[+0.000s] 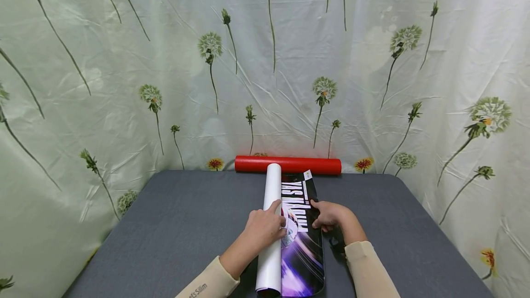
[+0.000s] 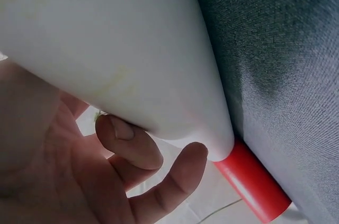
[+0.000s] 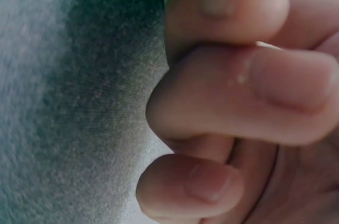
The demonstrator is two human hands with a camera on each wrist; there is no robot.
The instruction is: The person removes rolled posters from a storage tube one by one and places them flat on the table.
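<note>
A poster lies on the table, its left part a white roll [image 1: 272, 243] and its flat right part a dark printed sheet [image 1: 304, 261] with white letters and purple streaks. My left hand [image 1: 265, 226] rests over the roll, one finger pointing forward along it. In the left wrist view, relaxed fingers [image 2: 177, 173] lie along the roll's surface, the thumb out of clear sight. On the right, my right hand [image 1: 329, 215] pinches the sheet's side edge, thumb on the print and fingers tucked below. Curled fingers [image 3: 238, 86] fill much of the right wrist view, close over the table.
A red tube [image 1: 314, 165] lies crosswise at the table's back edge, just beyond the roll's far end. The table [image 1: 186, 233] has a dark grey cloth top. Behind it hangs a pale curtain [image 1: 178, 59] with a dandelion print.
</note>
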